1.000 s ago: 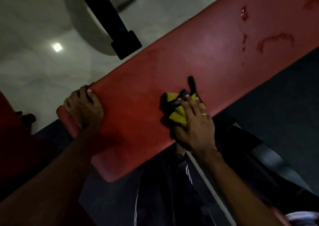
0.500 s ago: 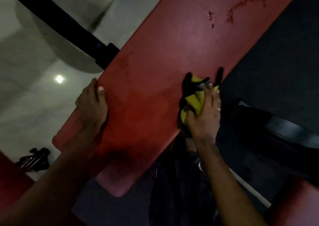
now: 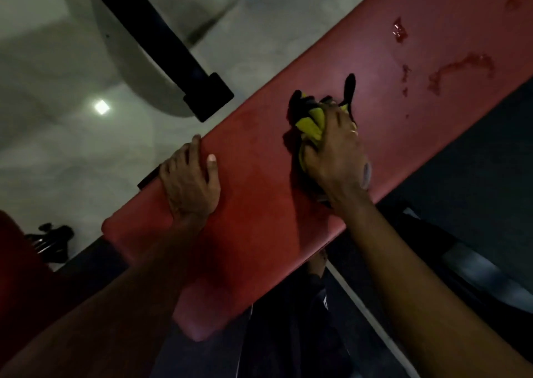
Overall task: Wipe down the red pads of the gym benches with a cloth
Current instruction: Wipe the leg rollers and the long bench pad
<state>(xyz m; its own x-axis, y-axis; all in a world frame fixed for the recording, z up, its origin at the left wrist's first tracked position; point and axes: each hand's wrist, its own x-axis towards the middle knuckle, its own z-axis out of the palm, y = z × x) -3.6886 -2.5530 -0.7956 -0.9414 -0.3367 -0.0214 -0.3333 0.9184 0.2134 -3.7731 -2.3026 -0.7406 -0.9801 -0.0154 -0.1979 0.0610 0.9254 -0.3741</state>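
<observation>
Where the frame's lower edge cuts in, two bare forearms reach up from the bottom corners, with dark trousers (image 3: 288, 337) between them at bottom centre. Above the trousers the rounded near end of the red pad (image 3: 253, 233) begins, and the pad runs as a long diagonal band from lower centre to the upper right corner.

The left hand (image 3: 189, 184) sits on the pad's left edge. Its fingers (image 3: 176, 164) curl over that edge and its thumb lies flat on top, so it grips the pad.

Further right and slightly higher, the right hand (image 3: 337, 158) is clenched on the cloth (image 3: 311, 125), a bunched yellow and black rag. The hand presses it onto the pad near the pad's lower right edge. The yellow folds poke out past the thumb on the hand's left, and black ends stick out beyond the fingertips toward the upper right. A ring (image 3: 353, 131) shows on one finger.

Beyond the cloth, in the upper right, darker red smears (image 3: 461, 69) mark the pad, apart from the rag. A dark mat (image 3: 476, 181) fills the right side below the pad.

At the lower left edge is part of another red surface (image 3: 17, 262), with a small dark object (image 3: 50, 242) beside it, too dim to identify.

Farthest off, a black bar (image 3: 161, 40) slants down from the top left and ends just beside the pad's left edge. Pale glossy floor (image 3: 57, 161) lies behind it, showing a bright reflected light (image 3: 101, 107).
</observation>
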